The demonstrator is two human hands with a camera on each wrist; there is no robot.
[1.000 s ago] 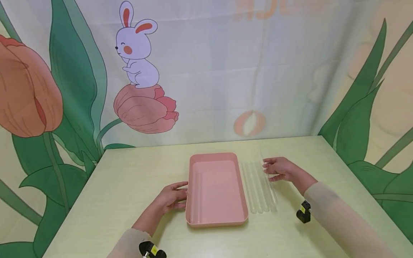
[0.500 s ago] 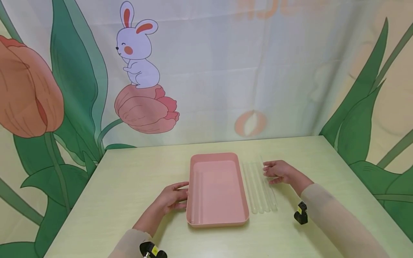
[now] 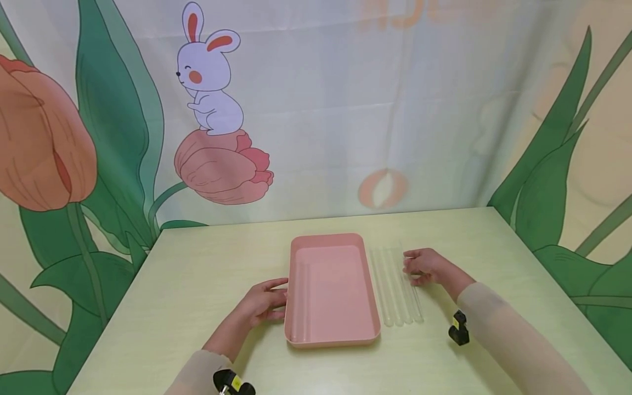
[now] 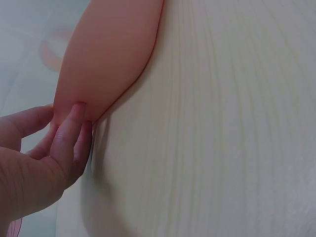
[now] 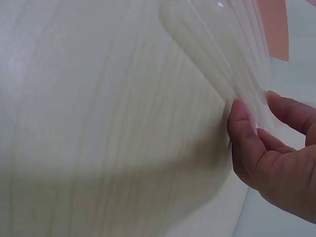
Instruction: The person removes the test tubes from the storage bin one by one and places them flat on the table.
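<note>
A pink rectangular tray [image 3: 336,296] lies on the table in the head view. My left hand [image 3: 264,303] rests its fingertips against the tray's left outer wall; the left wrist view shows those fingers [image 4: 71,131] on the pink side. Faint clear tubes [image 3: 300,307] lie along the tray's left inner side. Right of the tray, several clear test tubes [image 3: 395,296] lie side by side, rounded ends towards me. At the row's right edge, my right hand [image 3: 425,267] pinches the outermost test tube [image 5: 217,44] between thumb and fingers, low over the table.
The pale wood-grain table [image 3: 217,258] ends at a printed cloth backdrop [image 3: 316,109] with a rabbit and tulips. Black wrist cameras [image 3: 459,328] sit at both sleeves.
My right hand has lowered the test tube and moved it slightly towards me, until it lies close beside the others. The left hand and the tray have stayed put.
</note>
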